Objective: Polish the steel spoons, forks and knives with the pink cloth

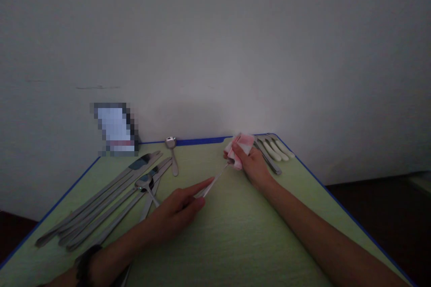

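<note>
My left hand (180, 210) is closed on the slim handle of a metal utensil (217, 178), its index finger stretched along the shaft. The far end of this utensil runs into a crumpled pink-and-white cloth (243, 143), so its kind is hidden. Pinched around that end, my right hand (252, 162) grips the cloth between thumb and fingers. Both hands are above the middle of the green table (229, 237). Beside my left forearm lies a spread of long metal cutlery (101, 197), with a spoon (144, 182) on top.
A short spoon (173, 154) lies near the back edge. Several white-handled utensils (274, 149) and dark metal ones (269, 159) rest at the back right, behind my right hand. A blurred-out phone-like device (116, 128) leans on the wall (215, 45) at the back left.
</note>
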Motion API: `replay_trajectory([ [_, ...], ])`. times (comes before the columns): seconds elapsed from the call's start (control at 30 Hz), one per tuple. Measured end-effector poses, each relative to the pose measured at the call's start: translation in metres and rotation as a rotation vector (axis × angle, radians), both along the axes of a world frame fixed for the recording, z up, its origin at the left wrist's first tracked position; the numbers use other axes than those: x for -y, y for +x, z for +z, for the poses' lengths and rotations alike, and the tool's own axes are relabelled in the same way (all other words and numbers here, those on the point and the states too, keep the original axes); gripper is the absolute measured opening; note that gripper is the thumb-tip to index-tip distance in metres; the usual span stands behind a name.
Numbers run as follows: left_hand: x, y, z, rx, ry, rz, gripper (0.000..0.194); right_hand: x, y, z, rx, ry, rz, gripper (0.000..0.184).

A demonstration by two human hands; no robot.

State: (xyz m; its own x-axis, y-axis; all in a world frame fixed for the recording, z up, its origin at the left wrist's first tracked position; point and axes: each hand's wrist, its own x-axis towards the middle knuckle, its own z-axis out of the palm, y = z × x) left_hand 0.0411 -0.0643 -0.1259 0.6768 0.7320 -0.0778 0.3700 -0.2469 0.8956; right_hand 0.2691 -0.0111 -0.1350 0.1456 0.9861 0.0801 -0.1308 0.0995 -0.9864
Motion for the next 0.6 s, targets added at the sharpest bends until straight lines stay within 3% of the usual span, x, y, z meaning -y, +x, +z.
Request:
replay_trajectory([
  [0.1,0.001,0.000,0.002,-0.033,0.071,-0.031,0.052,-0.002,0.006,0.002,0.001,0.000,-0.048,0.034],
  [0.3,0.004,0.001,-0.002,-0.094,0.123,-0.062,0.050,0.006,-0.014,0.000,-0.349,-0.124,-0.179,0.039],
  [0.43,0.003,0.002,-0.005,-0.090,0.141,-0.059,0.051,0.011,-0.023,-0.004,-0.325,-0.088,-0.182,0.048],
  [0.6,0.003,0.002,-0.006,-0.092,0.144,-0.037,0.054,0.015,-0.029,-0.005,-0.341,-0.098,-0.159,0.045],
])
